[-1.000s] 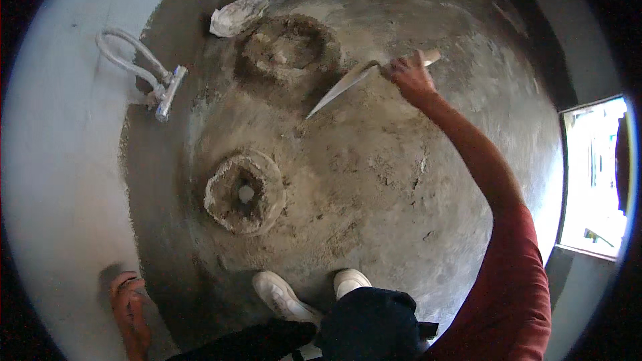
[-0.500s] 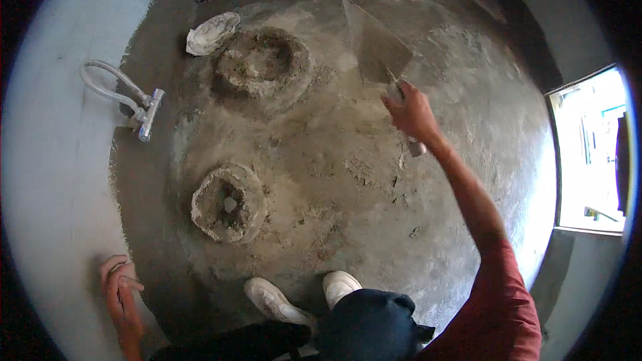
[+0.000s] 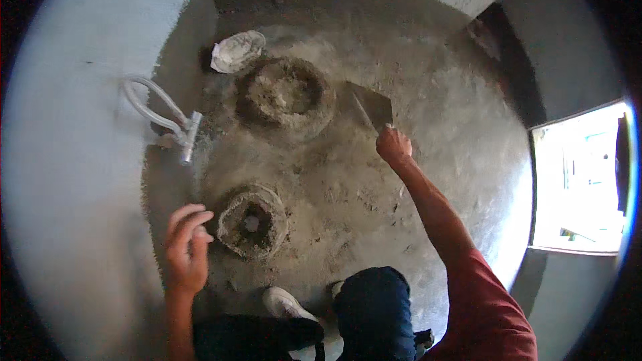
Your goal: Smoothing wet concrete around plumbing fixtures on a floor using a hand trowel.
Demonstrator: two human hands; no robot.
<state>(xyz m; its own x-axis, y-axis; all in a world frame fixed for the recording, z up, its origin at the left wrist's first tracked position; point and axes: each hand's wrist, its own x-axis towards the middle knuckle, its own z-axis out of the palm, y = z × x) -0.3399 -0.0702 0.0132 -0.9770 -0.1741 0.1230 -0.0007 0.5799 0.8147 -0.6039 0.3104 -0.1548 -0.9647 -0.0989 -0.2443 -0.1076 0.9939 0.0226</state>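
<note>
My right hand (image 3: pixel 394 143) is closed round the handle of a pointed trowel (image 3: pixel 376 103). The grey blade is low over the cement floor (image 3: pixel 348 180), its tip near the right side of the far round hole (image 3: pixel 287 93); whether it touches the floor I cannot tell. My left hand (image 3: pixel 188 244) is raised near the left wall, fingers apart and slightly curled, with nothing in it. Just right of it in the view lies the near round hole (image 3: pixel 252 222), ringed by a rough cement rim, with a pale spot at its bottom.
A crumpled whitish bag (image 3: pixel 238 51) lies beyond the far hole. From the left wall (image 3: pixel 87 180) juts a valve with a looped pale hose (image 3: pixel 154 117). My white shoe (image 3: pixel 286 303) is at the near edge. A bright opening (image 3: pixel 580 177) breaks the right wall.
The trowel blade has swung nearer the far hole, with my right hand lower and slightly left in view. My left hand has risen from the wall and moved right. The view has shifted.
</note>
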